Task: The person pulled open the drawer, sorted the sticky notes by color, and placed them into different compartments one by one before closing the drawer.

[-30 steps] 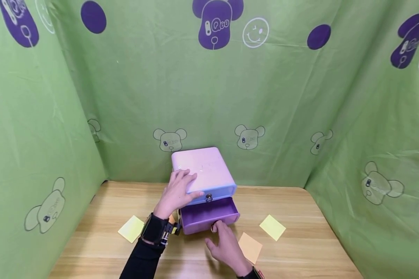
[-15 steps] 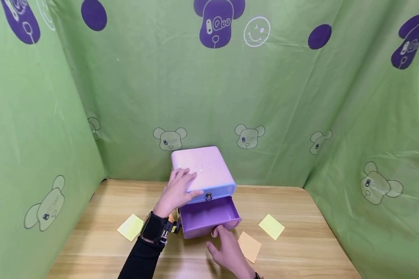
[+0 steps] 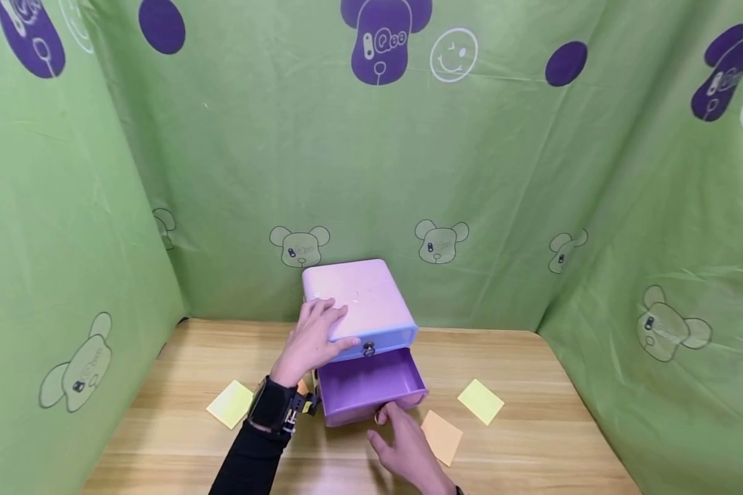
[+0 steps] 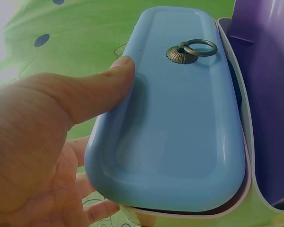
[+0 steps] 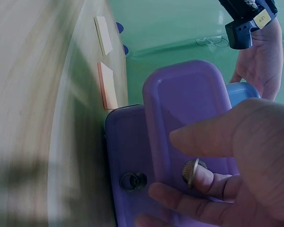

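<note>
A small pink-topped drawer cabinet (image 3: 362, 289) stands at the back of the table. My left hand (image 3: 312, 342) rests on its top left edge with fingers spread, the thumb at the rim of the shut blue drawer (image 4: 180, 123). Below that, a purple drawer (image 3: 371, 381) is pulled out, and nothing shows inside it. My right hand (image 3: 408, 447) is at its front, with a finger hooked through the metal ring pull (image 5: 194, 174). In the right wrist view, another purple drawer (image 5: 130, 146) with its own ring lies beneath, pushed in.
Yellow sticky notes (image 3: 231, 404) lie left of the cabinet, and another yellow pad (image 3: 481, 401) lies right. An orange pad (image 3: 442, 437) is beside my right hand; an orange piece (image 3: 303, 388) is partly hidden by my left wrist. Green curtain (image 3: 371, 172) surrounds the table.
The purple drawer has slid farther out toward me, most of it in the first half second, with my right hand drawing back slightly at its ring. My left hand stays on the cabinet.
</note>
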Demonstrator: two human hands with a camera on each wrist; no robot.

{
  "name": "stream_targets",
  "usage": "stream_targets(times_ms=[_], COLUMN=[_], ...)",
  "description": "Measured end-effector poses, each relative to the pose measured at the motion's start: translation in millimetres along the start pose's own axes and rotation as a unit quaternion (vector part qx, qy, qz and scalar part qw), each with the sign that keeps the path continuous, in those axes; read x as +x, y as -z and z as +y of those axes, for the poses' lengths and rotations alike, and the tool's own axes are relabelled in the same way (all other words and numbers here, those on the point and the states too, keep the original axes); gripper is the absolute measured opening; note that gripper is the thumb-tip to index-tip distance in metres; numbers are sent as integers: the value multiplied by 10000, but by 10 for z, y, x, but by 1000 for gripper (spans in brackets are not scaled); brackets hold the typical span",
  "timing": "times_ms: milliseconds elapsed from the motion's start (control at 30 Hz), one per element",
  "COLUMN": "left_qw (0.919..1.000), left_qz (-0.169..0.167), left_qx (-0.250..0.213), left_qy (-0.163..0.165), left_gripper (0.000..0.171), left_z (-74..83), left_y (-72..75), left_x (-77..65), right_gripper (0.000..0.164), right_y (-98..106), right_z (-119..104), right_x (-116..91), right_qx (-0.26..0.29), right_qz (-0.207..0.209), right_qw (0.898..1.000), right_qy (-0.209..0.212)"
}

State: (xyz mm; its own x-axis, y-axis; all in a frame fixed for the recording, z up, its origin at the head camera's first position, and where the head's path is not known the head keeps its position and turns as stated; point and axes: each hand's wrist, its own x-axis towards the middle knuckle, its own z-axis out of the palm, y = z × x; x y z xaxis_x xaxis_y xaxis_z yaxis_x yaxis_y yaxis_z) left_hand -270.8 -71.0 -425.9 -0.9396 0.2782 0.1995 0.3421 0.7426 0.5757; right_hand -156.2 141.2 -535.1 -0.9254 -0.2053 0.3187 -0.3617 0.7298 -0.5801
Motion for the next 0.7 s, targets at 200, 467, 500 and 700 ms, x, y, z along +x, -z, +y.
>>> stream_targets(times_ms=[200,467,500,700], left_qw=[10000,10000,10000,10000], left_qz=[6,-17,-4,1], left_qx=[21,-58,-56,-80], left_qy=[-29,0,9,44], left_gripper=[75,75,75,75], left_z=[-2,-8,-13,-18], left_y=[2,-19,-22,-25], left_x=[-7,-5,-6,-14], right_gripper=[24,19,18,21], right_y=[127,429,470,693], right_z=[-28,-152,-165,-141], right_x=[-20,-69,-76,-104], right_qx=[23,-161,-259,-625], right_qz=[-385,-219,-104,667], right_qw=[9989,9983,9982,9943], right_qy=[-267,-506,-524,-546])
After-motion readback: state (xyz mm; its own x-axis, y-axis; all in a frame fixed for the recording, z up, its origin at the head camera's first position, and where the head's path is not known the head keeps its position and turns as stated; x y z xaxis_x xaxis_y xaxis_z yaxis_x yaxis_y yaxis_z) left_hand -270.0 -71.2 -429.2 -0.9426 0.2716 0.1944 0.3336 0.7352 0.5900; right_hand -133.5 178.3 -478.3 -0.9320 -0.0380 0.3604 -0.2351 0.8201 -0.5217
